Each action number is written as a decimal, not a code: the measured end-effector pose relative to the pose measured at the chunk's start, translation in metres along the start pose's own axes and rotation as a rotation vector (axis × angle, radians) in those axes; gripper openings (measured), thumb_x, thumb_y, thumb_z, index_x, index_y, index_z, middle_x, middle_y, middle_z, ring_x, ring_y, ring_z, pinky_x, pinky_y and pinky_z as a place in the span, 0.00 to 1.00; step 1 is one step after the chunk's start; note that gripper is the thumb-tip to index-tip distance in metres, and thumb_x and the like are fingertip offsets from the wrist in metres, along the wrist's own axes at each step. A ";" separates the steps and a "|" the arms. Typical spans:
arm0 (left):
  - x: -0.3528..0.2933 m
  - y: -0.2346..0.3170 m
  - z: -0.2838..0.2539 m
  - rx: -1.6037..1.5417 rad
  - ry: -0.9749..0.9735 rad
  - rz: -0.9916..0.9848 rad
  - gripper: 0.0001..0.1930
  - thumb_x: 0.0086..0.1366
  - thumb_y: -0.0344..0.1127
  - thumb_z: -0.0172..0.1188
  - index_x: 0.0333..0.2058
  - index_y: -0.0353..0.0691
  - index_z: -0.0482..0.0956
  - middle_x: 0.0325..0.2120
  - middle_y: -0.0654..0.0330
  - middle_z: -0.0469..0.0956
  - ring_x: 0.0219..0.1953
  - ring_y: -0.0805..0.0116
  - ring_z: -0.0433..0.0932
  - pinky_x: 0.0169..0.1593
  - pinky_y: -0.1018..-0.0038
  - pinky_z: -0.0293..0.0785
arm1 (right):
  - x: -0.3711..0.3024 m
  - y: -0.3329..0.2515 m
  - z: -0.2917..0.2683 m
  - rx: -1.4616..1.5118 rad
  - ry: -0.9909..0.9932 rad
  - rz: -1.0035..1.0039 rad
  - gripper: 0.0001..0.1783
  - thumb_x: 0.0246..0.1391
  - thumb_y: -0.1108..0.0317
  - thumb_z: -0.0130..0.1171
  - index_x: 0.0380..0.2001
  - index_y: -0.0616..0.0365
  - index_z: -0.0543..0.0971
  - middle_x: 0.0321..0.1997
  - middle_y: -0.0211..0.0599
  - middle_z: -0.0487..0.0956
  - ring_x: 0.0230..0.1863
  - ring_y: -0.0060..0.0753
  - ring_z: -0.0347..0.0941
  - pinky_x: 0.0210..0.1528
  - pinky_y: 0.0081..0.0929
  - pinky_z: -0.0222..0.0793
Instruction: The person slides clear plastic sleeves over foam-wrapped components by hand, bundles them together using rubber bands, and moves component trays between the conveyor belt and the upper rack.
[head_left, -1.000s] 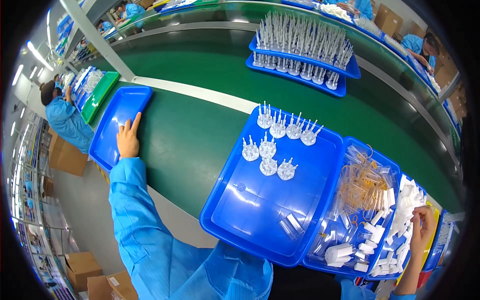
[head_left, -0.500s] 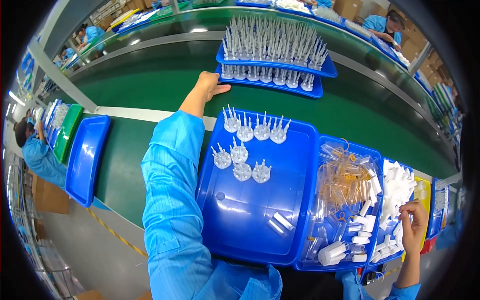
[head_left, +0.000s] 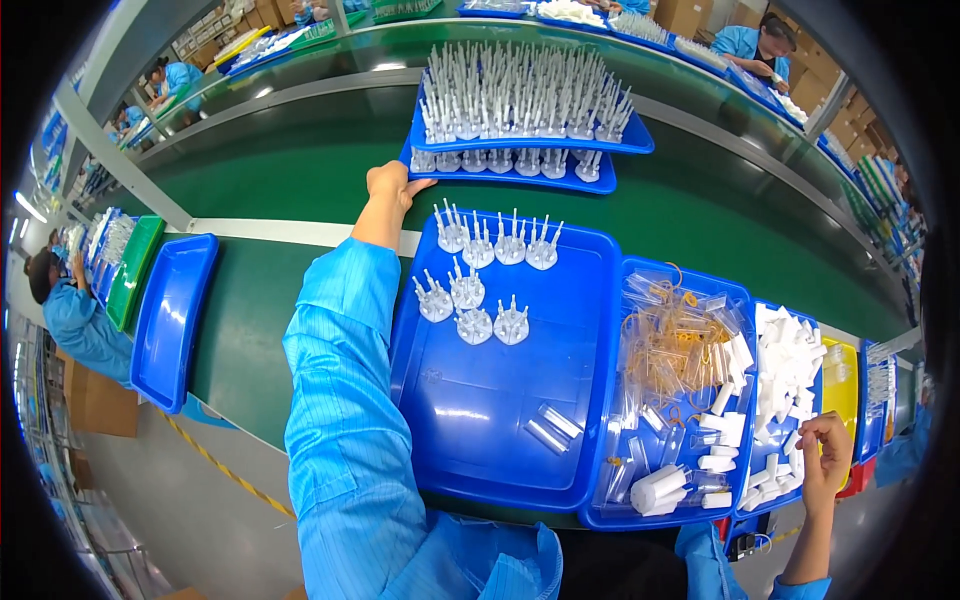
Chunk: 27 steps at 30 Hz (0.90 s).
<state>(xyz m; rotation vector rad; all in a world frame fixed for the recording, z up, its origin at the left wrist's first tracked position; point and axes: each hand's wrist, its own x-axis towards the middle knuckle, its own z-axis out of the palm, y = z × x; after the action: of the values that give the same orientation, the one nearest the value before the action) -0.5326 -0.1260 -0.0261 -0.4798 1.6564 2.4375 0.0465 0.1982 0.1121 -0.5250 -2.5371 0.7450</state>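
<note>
My left hand (head_left: 392,190), arm stretched forward, grips the left corner of a lower blue tray (head_left: 500,180). On it stands another blue tray (head_left: 630,140), packed with upright clear-white pronged pieces (head_left: 520,95). Nearer me, a large blue tray (head_left: 480,400) holds several of these pronged pieces (head_left: 475,325) and two short clear tubes (head_left: 548,435) with white inside. At the right, my right hand (head_left: 826,445) hangs beside a tray of white pieces (head_left: 787,370), fingers curled in a pinch; anything between them cannot be made out.
Right of the large tray, another blue tray (head_left: 590,510) holds yellowish rubber bands (head_left: 680,345), clear tubes and white cylinders (head_left: 660,490). A yellow tray (head_left: 840,385) stands beyond. Left are a blue tray (head_left: 172,320) and a green tray (head_left: 135,272). Co-workers (head_left: 757,50) sit across the conveyor.
The view has shifted a little. The stacked trays have slid slightly left with my left hand on the lower one. My right hand keeps its curled pose.
</note>
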 end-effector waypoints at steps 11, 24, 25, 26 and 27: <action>-0.032 0.022 -0.070 -0.096 0.228 0.033 0.14 0.65 0.21 0.38 0.45 0.17 0.68 0.38 0.40 0.76 0.30 0.44 0.81 0.27 0.61 0.86 | -0.030 0.020 -0.010 0.070 -0.007 0.009 0.05 0.58 0.71 0.55 0.28 0.59 0.74 0.27 0.32 0.72 0.25 0.17 0.68 0.29 0.13 0.62; -0.069 0.047 -0.175 -0.135 0.406 0.144 0.15 0.62 0.19 0.39 0.42 0.09 0.65 0.39 0.34 0.75 0.32 0.41 0.81 0.30 0.58 0.86 | -0.043 0.033 -0.006 0.180 -0.012 0.003 0.03 0.57 0.73 0.54 0.30 0.61 0.74 0.28 0.33 0.71 0.26 0.18 0.67 0.28 0.14 0.63; -0.074 0.046 -0.184 -0.137 0.413 0.152 0.15 0.62 0.19 0.39 0.42 0.09 0.65 0.39 0.34 0.75 0.32 0.41 0.81 0.30 0.58 0.86 | -0.043 0.033 -0.005 0.184 -0.014 -0.002 0.03 0.57 0.73 0.54 0.30 0.61 0.74 0.28 0.33 0.71 0.26 0.18 0.67 0.28 0.14 0.63; -0.078 0.043 -0.193 -0.159 0.397 0.173 0.15 0.62 0.19 0.39 0.43 0.09 0.64 0.40 0.34 0.74 0.33 0.39 0.80 0.30 0.57 0.86 | -0.043 0.033 -0.005 0.190 -0.017 -0.007 0.03 0.57 0.73 0.54 0.30 0.61 0.74 0.28 0.33 0.71 0.26 0.18 0.67 0.28 0.14 0.63; -0.083 0.040 -0.203 -0.180 0.380 0.195 0.16 0.62 0.19 0.38 0.44 0.08 0.63 0.41 0.33 0.73 0.34 0.37 0.80 0.31 0.56 0.86 | -0.043 0.033 -0.006 0.189 -0.028 0.004 0.03 0.57 0.74 0.53 0.31 0.60 0.74 0.29 0.31 0.71 0.26 0.17 0.67 0.29 0.13 0.61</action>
<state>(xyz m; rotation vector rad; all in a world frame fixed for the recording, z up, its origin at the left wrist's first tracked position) -0.4319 -0.3249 -0.0305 -0.8961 1.6906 2.7929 0.0931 0.2063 0.0842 -0.4593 -2.4583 0.9873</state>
